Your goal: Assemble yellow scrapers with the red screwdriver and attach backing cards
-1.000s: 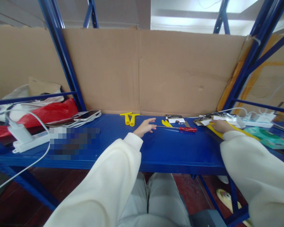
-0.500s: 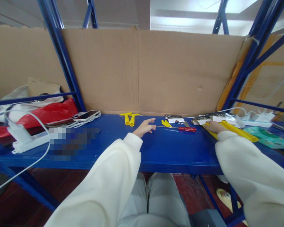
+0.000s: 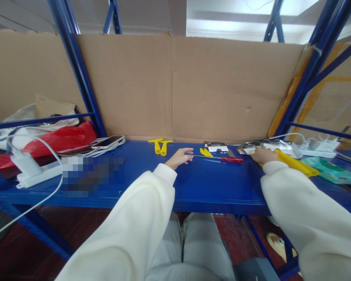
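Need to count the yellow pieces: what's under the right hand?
Yellow pieces peek out from under the right hand; whatever the hand and white sleeve cover cannot be seen.

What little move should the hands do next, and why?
Perhaps the right hand should bring the yellow tubes a bit toward the left hand. The right hand is at the tubes, over on the right of the blue shelf, while the left hand is open near the screwdriver.
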{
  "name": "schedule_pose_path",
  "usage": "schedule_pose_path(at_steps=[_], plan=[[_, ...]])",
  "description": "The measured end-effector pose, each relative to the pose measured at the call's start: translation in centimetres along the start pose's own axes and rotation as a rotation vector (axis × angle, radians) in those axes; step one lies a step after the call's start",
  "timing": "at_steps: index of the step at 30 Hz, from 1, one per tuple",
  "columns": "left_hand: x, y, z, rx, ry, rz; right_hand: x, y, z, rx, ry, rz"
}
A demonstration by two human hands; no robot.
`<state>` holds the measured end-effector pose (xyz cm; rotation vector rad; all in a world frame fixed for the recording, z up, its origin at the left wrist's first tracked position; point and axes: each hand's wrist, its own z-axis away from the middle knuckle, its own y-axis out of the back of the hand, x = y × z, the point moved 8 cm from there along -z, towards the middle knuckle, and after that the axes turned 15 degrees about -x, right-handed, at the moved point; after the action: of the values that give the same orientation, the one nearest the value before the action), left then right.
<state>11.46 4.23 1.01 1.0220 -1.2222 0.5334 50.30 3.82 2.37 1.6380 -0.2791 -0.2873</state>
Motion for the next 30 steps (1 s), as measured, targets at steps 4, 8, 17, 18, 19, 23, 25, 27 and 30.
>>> schedule_pose_path(at_steps=[4, 8, 17, 18, 19, 23, 25, 27, 30], plan=[[-0.4, 0.4, -0.5, 0.031, -0.001, -0.019, -4.7, 3.4, 2.5, 0.043, -0.02, -0.01], [-0.2, 1.8, -0.6, 0.162, -0.02, -0.162, -9.9, 6.1, 3.9, 0.13, 0.038, -0.146], [-1.1, 6.5, 2.8, 0.62, 0.316, -0.528, -16.4, 2.3, 4.5, 0.085, 0.496, -0.298], [-1.6, 6.7, 2.9, 0.612, 0.367, -0.516, -16.3, 1.6, 4.4, 0.045, 0.504, -0.286], [-2.0, 6.8, 2.8, 0.587, 0.401, -0.512, -16.0, 1.1, 4.2, 0.007, 0.494, -0.274], [-2.1, 6.8, 2.6, 0.543, 0.403, -0.564, -14.7, 0.3, 3.7, -0.071, 0.405, -0.239], [-1.9, 6.7, 2.6, 0.528, 0.384, -0.596, -14.6, 0.2, 3.6, -0.089, 0.389, -0.227], [-1.8, 6.6, 2.7, 0.518, 0.38, -0.632, -14.7, 0.1, 3.6, -0.104, 0.382, -0.214], [-1.6, 6.7, 2.8, 0.531, 0.378, -0.689, -14.7, 0.0, 3.6, -0.111, 0.37, -0.202]])
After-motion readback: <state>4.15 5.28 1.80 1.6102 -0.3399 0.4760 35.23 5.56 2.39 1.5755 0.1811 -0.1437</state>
